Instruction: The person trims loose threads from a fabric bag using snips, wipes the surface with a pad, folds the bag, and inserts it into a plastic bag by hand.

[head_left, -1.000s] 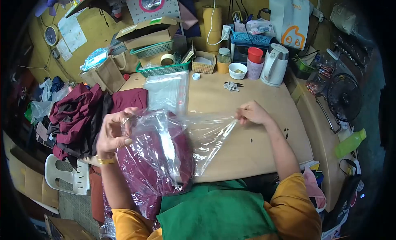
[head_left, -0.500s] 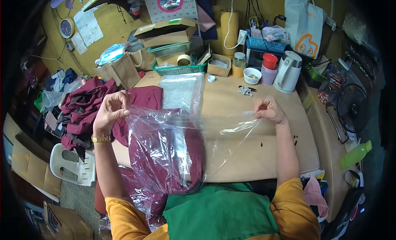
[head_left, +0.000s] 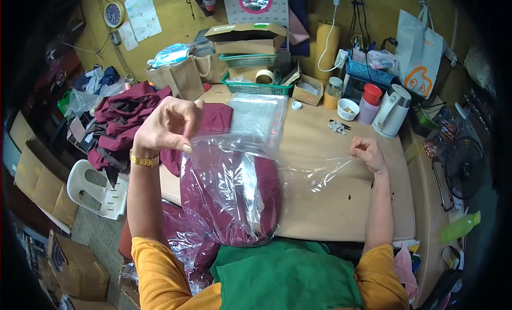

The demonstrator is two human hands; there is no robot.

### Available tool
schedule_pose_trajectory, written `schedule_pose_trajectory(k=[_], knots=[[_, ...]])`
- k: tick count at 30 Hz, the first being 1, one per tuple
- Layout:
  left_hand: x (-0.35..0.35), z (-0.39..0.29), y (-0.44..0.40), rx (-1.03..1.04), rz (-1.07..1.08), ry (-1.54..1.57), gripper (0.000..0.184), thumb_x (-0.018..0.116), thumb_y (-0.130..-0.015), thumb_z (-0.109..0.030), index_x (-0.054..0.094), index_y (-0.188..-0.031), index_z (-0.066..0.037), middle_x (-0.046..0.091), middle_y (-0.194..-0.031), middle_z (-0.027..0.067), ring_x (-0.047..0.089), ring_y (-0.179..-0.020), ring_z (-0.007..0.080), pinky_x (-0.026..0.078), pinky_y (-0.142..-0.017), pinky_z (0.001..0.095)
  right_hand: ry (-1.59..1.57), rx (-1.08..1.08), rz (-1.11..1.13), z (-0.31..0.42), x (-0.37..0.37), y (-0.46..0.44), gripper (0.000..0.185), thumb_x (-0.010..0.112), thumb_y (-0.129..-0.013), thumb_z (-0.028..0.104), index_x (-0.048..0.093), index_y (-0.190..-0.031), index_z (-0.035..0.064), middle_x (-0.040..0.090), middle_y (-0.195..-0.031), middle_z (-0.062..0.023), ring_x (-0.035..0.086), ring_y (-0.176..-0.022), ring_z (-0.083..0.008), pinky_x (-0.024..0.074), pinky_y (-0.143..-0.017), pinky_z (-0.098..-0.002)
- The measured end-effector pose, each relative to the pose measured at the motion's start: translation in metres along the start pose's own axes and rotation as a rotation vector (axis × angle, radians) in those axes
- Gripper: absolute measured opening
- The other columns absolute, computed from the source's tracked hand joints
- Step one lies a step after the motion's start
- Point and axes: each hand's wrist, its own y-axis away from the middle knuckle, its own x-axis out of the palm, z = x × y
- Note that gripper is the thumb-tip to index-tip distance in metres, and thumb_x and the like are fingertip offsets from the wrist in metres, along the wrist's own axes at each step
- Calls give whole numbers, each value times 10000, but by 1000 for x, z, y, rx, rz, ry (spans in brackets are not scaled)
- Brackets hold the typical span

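Note:
A clear plastic bag (head_left: 226,174) with folded maroon cloth (head_left: 266,195) inside lies at the table's front edge. My left hand (head_left: 169,126) is raised over its upper left side, thumb and forefinger pinching the film's edge. To the right, my right hand (head_left: 369,154) is closed with its fingertips on the other end of the loose film, which stretches thinly across the table. Behind the bag sit folded maroon fabric (head_left: 216,118) and a stack of flat clear plastic bags (head_left: 258,115).
A heap of maroon garments (head_left: 125,115) lies left, above a white plastic chair (head_left: 98,190). Along the back stand a green basket (head_left: 256,89), a jar (head_left: 333,91), a white bowl (head_left: 348,110), a red cup (head_left: 372,94) and a kettle (head_left: 392,111). More bagged maroon cloth (head_left: 184,240) lies below the table edge.
My left hand has risen and come nearer the camera. The film stretched to my right hand hangs slacker and narrower. The whole view has shifted, so the table appears farther right.

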Motion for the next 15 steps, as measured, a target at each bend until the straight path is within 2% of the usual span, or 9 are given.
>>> schedule_pose_trajectory(k=[2,3,4,6,10,14,15], knots=[[9,-18,-7,-222,0,-428,288,861,-704,-276,665,-704,-65,614,-694,1,494,-662,148,378,-616,303,52,39,0,-1,0,0,167,784,-782,81,626,-754,33,526,-776,26,491,-760,-71,401,-668,-224],[13,-15,-10,-160,-49,-666,307,835,-735,-308,686,-749,-40,571,-659,31,491,-642,175,392,-613,338,79,11,19,0,-1,1,171,783,-783,89,625,-752,30,531,-811,14,496,-789,-77,408,-690,-220],[12,-17,-11,-163,-54,-669,307,835,-735,-308,686,-749,-40,571,-659,31,491,-642,175,392,-613,338,106,-18,37,2,-1,1,177,782,-784,97,624,-750,27,536,-846,2,502,-818,-83,415,-712,-216],[11,-21,-14,-199,-46,-1065,335,822,-740,-325,678,-759,-23,537,-665,67,504,-657,206,409,-634,359,103,-39,18,7,0,5,175,777,-784,97,622,-745,28,534,-890,-11,500,-851,-93,414,-733,-224],[6,-26,-10,-190,-78,-951,369,816,-736,-328,620,-725,-16,520,-744,71,501,-760,214,404,-676,349,101,-102,-36,7,-4,10,174,766,-780,107,615,-726,40,515,-998,-40,488,-920,-123,409,-783,-252],[3,-30,-9,-149,-53,-818,370,806,-756,-326,598,-714,-24,519,-783,61,490,-810,214,402,-735,338,45,-110,-46,-6,-13,14,172,757,-785,120,613,-727,45,522,-985,-40,495,-920,-129,406,-812,-272],[1,-30,-7,-175,-46,-743,383,807,-751,-343,585,-703,-35,506,-835,55,480,-843,214,394,-777,333,35,-87,-36,-8,-16,15,184,770,-786,154,622,-742,54,530,-1008,-51,493,-942,-137,406,-820,-270]])
